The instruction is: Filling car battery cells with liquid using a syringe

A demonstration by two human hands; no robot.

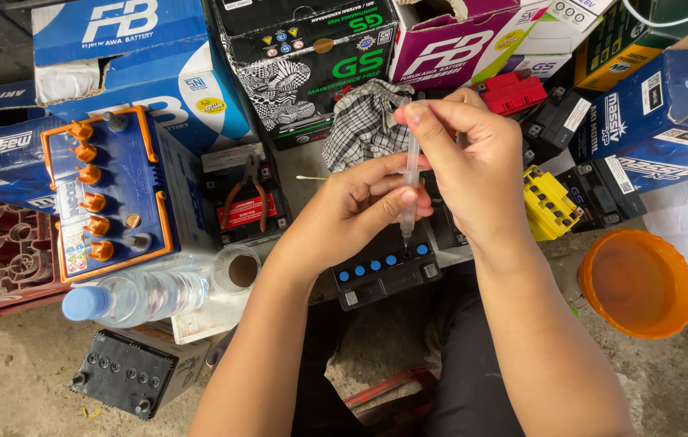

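I am over a concrete floor crowded with battery cartons along its far edge. The largest thing near me is the blue car battery with orange caps at the left, lying against a blue-and-white carton. At the right edge of the floor sits an orange plastic bowl. A clear water bottle with a blue cap lies on its side below the blue battery, beside a small glass jar. Straight below my hands is a small black motorcycle battery with a row of blue cell plugs on top. Orange-handled pliers rest on another black battery to its left, and a checked rag lies beyond. My right hand is closed round the top of a clear syringe, thumb on the plunger. My left hand pinches the barrel lower down, holding it upright, tip just above the plugs.
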